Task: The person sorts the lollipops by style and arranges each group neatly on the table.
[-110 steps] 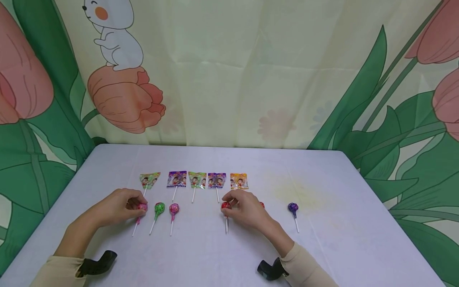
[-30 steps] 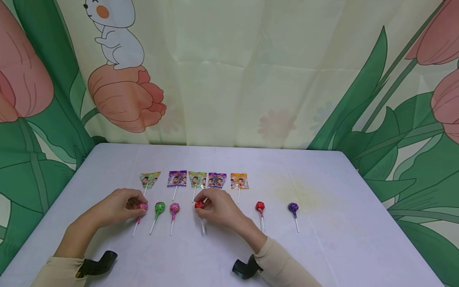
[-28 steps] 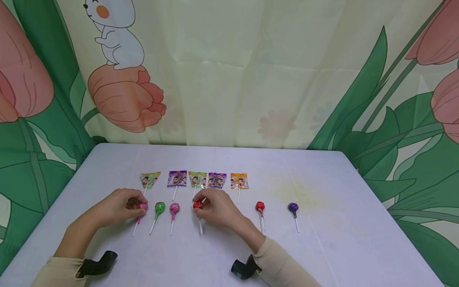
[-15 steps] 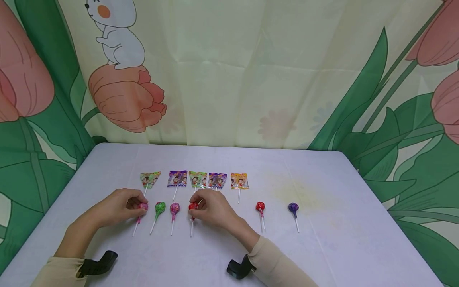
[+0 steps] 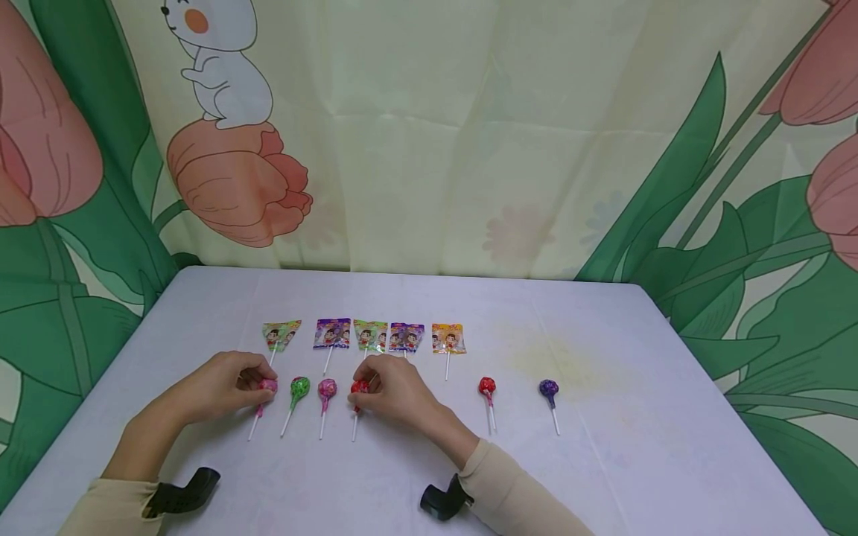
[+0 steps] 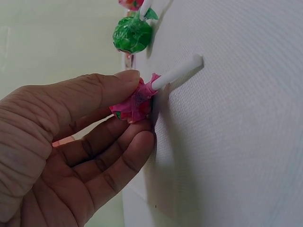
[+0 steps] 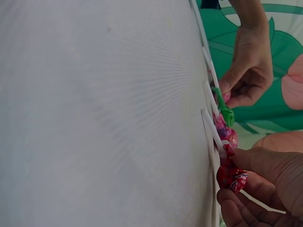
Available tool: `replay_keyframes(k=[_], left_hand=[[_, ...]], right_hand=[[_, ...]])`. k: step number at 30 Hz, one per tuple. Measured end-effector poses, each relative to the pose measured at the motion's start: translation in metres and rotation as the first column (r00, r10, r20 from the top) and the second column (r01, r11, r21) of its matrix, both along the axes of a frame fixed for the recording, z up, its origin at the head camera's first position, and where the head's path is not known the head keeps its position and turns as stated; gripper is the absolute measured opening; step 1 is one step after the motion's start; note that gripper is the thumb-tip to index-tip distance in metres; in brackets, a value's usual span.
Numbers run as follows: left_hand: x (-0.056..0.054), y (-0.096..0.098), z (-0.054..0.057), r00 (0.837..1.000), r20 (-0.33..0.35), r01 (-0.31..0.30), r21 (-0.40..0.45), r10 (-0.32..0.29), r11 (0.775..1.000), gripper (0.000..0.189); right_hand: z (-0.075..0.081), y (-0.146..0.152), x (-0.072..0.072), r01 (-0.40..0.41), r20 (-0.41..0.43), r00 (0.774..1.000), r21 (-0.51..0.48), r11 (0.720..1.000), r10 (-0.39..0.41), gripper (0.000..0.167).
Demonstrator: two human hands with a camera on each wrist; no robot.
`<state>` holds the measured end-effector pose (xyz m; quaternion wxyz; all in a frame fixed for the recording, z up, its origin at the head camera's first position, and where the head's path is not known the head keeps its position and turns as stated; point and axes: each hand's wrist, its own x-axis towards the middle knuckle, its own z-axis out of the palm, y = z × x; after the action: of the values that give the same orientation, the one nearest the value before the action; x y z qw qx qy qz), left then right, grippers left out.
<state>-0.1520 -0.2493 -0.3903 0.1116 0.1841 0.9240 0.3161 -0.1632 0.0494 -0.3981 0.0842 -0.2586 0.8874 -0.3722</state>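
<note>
My left hand (image 5: 224, 385) pinches the head of a pink lollipop (image 6: 135, 105) at the left end of the front row, its white stick lying toward me on the cloth. My right hand (image 5: 397, 387) holds a red lollipop (image 7: 230, 176) by its round wrapped head, thumb on one side and fingers on the other. Between the hands lie a green lollipop (image 5: 299, 388) and a second pink lollipop (image 5: 327, 388), both with sticks toward me. Farther right are another red lollipop (image 5: 487, 386) and a purple lollipop (image 5: 549, 388).
Behind the front row lie several flat-packed lollipops: a green one (image 5: 281, 333), a purple one (image 5: 331, 333), another green one (image 5: 371, 335), another purple one (image 5: 406, 336) and an orange one (image 5: 448, 338). A white cloth covers the table (image 5: 603, 461). A printed curtain (image 5: 429, 149) hangs behind it.
My right hand has carried the red lollipop leftward along the front row to beside the second pink one, moving only slightly in the last half second. My left hand has stayed in place.
</note>
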Motion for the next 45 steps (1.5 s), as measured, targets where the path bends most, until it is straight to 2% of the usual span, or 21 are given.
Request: replay_keyframes(k=[23,29,45], left_hand=[[0.002,0.0,0.0,1.0,0.002,-0.007,-0.008,0.007,1.0,0.018],[0.002,0.001,-0.001,1.0,-0.007,-0.002,-0.007,0.002,1.0,0.018],[0.001,0.0,-0.003,1.0,-0.023,-0.001,-0.011,0.001,1.0,0.017]], right_hand=[[0.0,0.001,0.003,0.031,0.003,1.0,0.009,0.999,-0.031,0.019],[0.001,0.008,0.008,0.052,-0.052,0.997,0.007,0.999,-0.052,0.018],[0.006,0.031,0.024,0.068,-0.067,0.995,-0.016,0.998,-0.069,0.022]])
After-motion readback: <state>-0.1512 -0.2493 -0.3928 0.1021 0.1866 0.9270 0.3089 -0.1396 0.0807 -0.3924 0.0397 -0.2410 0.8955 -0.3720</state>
